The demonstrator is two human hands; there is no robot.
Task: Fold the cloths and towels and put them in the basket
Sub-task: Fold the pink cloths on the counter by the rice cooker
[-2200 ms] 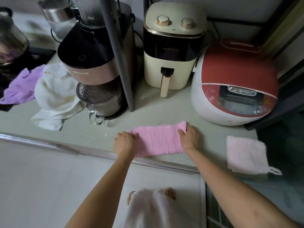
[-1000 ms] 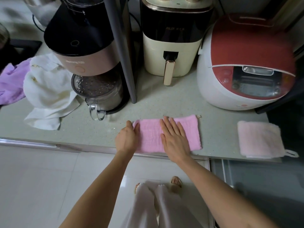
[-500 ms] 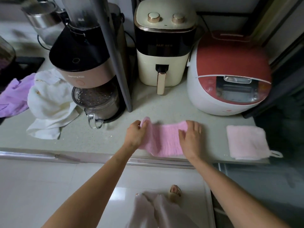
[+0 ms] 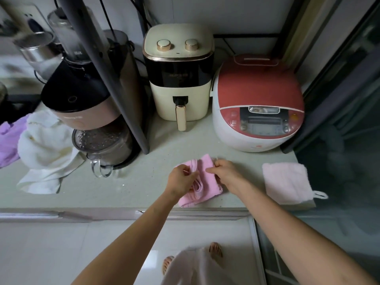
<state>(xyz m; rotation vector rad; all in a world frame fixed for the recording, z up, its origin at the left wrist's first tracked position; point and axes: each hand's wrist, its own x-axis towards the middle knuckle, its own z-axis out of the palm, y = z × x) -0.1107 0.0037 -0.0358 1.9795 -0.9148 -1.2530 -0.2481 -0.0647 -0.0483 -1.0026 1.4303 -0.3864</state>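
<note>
Both the left hand (image 4: 181, 179) and the right hand (image 4: 224, 171) pinch a folded pink cloth (image 4: 207, 187) on the worktop (image 4: 131, 188), beside a paler folded towel (image 4: 286, 183).

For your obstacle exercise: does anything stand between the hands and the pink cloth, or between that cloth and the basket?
Nothing: the left hand and right hand both already grip the pink cloth. No basket is in view, so that path cannot be judged.

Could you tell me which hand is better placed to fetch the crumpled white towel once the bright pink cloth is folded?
Left, probably: the crumpled white towel lies on the left hand's side; the right hand would cross over.
</note>
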